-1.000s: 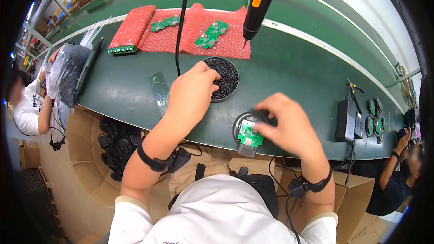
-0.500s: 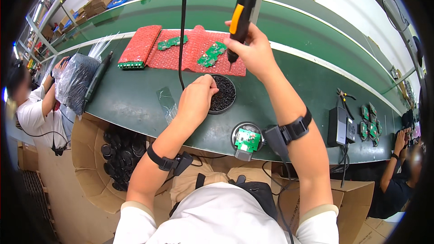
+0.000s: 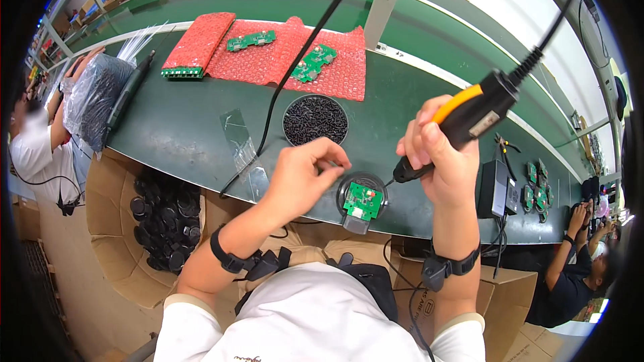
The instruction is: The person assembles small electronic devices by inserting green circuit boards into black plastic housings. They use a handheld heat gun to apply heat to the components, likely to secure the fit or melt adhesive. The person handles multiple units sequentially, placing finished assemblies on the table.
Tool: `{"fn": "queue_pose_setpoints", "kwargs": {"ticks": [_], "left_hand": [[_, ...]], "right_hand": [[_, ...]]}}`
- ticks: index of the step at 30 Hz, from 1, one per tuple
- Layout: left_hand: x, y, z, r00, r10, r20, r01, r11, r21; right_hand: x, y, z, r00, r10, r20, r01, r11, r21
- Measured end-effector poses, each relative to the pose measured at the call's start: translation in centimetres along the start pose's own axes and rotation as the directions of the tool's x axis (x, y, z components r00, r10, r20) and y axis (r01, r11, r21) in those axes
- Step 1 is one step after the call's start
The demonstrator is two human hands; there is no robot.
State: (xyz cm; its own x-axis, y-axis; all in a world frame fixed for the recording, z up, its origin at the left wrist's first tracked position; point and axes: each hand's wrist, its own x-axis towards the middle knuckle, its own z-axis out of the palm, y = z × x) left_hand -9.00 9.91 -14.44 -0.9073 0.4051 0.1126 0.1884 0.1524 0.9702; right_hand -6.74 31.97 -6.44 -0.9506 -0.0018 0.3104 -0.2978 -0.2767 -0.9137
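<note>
My right hand [image 3: 448,161] is wrapped round a black and yellow electric screwdriver [image 3: 495,97]. Its thin bit tilts down to the left, close to a round black part [image 3: 343,186] at the bench's front edge. On that part lies a green circuit board [image 3: 363,200] with a grey block at its near end. My left hand [image 3: 295,179] hovers just left of the board, thumb and forefinger drawn together; whatever they pinch is too small to make out. Beyond it stands a round dish full of small black screws [image 3: 314,121].
Red bubble wrap [image 3: 268,70] at the back bears two green boards [image 3: 312,64]. A black power box [image 3: 493,191], pliers [image 3: 504,142] and several boards [image 3: 537,188] lie right. A carton [image 3: 114,241] of black round parts stands below left. Co-workers sit at both sides.
My left hand has left the screw dish and come near the board. My right hand has swung the screwdriver down and right, from over the bubble wrap to beside the round part.
</note>
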Motion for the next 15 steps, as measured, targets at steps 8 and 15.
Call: {"fn": "queue_pose_setpoints", "kwargs": {"ticks": [8, 15], "left_hand": [[-1.4, -0.4, 2.2, 0.991, 0.122, 0.060, -0.130, 0.980, 0.151], [-1.8, -0.1, 2.1, 0.987, 0.145, 0.069, -0.155, 0.973, 0.173]], "right_hand": [[-1.5, 1.0, 2.8, 0.989, -0.135, -0.061, 0.140, 0.985, 0.103], [-1.7, 1.5, 4.7, 0.988, -0.141, -0.059, 0.146, 0.985, 0.094]]}}
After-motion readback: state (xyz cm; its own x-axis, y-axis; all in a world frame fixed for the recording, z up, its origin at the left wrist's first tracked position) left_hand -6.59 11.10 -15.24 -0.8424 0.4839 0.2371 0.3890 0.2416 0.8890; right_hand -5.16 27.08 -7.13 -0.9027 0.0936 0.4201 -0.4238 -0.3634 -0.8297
